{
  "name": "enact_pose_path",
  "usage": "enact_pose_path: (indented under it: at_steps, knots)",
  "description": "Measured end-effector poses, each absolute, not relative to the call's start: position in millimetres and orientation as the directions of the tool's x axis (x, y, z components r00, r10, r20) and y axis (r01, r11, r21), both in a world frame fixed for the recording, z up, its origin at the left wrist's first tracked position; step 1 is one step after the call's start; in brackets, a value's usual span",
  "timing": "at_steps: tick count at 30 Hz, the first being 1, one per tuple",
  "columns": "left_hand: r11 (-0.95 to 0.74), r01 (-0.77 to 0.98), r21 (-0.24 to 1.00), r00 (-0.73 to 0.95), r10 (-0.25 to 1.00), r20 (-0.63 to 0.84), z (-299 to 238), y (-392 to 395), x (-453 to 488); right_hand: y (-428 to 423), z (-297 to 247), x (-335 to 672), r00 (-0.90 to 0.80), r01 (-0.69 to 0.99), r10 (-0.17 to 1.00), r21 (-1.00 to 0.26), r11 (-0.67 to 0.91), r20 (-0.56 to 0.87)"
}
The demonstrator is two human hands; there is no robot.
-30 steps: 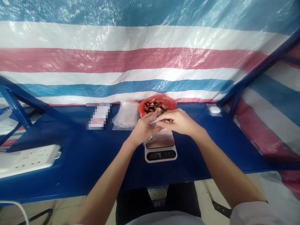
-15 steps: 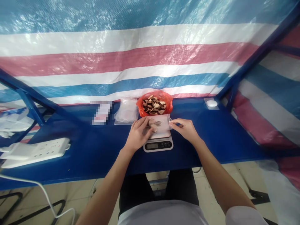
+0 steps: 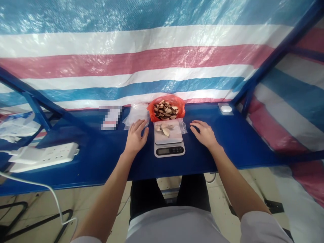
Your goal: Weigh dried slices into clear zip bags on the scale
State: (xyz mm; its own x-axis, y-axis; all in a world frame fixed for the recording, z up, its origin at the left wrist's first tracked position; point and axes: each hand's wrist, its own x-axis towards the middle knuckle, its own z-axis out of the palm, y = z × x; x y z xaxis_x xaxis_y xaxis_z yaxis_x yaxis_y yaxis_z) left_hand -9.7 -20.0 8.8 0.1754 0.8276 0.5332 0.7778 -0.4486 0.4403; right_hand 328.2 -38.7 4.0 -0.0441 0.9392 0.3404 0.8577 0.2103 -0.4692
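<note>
Both hands are empty and let go: the left hand lies palm down with fingers spread loosely, and the right hand, fingers slightly bent, grasps nothing either. At the far left of the blue table lies a long white plastic power strip, set well apart, probably so that it leaves the middle free. Next comes a pale rectangular item, pixelated beyond reading, then a pile of clear flat plastic bags, close by the left fingertips and seemingly kept there for easy reach; whether the fingertips touch the pile I cannot tell. In the middle stands a white digital scale with a black control strip, its display facing the person, presumably for reading. A clear plastic bag holding a few pale slices lies flat on its plate, the right edge overhanging, likely laid so that the plate bears it. Directly behind sits an open red plastic bag filled with brown and cream slices, its mouth spread wide, perhaps for access. Farther right, beyond the right hand, is a round white object on a clear packet. Half a second ago the left hand pressed on the clear bag and the right pinched its edge; now both are clear of it, apart on either side.
</note>
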Motion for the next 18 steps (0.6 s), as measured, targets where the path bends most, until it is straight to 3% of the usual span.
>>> enact_pose_path:
  at_steps: [4, 9, 18]
  knots:
    - [-0.322, 0.906, 0.273, 0.197, 0.895, 0.401, -2, -19, -14, -38, -9, 325, -0.077, 0.941, 0.945, -0.289, 0.174, 0.317]
    - [-0.214, 0.965, 0.153, 0.188, 0.968, 0.169, 1, -21, -5, -37, -19, 323, -0.068, 0.968, 0.952, -0.211, 0.135, 0.299]
    - [-0.184, 0.976, 0.117, 0.170, 0.978, 0.121, 3, -23, -3, -39, -17, 322, -0.071, 0.975, 0.966, -0.187, 0.120, 0.250]
